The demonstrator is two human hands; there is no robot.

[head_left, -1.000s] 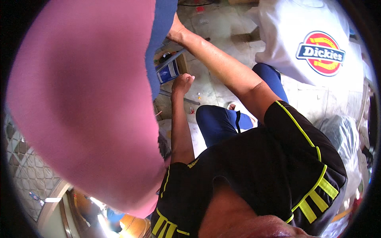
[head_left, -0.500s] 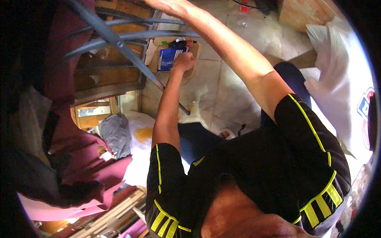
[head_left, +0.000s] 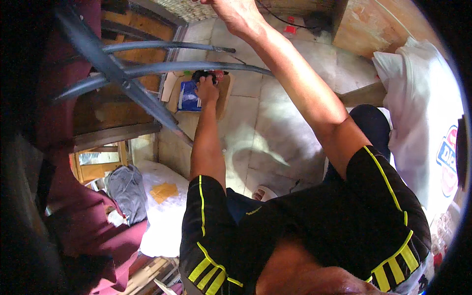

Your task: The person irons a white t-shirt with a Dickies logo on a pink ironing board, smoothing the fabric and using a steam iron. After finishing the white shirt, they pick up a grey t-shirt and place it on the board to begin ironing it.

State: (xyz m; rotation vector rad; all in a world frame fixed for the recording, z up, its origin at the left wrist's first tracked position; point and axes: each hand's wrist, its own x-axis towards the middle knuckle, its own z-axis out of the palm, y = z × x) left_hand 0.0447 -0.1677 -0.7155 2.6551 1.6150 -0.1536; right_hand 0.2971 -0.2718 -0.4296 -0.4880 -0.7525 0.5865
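Note:
My left hand (head_left: 207, 89) reaches down into an open cardboard box (head_left: 223, 96) on the tiled floor. Its curled fingers lie on a small dark object (head_left: 200, 75) beside a blue packet (head_left: 188, 96); whether they grip it is unclear. My right hand (head_left: 237, 14) stretches far forward to the top edge of the view, its fingers cut off there. Grey metal bars (head_left: 147, 69) cross just above the box and near my left hand.
Maroon cloth (head_left: 93, 231) fills the left side, with a grey garment (head_left: 127, 189) and a white sheet (head_left: 164, 216) below it. A white shirt (head_left: 423, 113) hangs at the right. A wooden frame (head_left: 96, 167) stands at the left and a wooden panel (head_left: 368, 24) at the top right.
The pink cloth that covered the left of the view is gone from in front. My left hand has gone down to the box and my right arm has stretched further forward.

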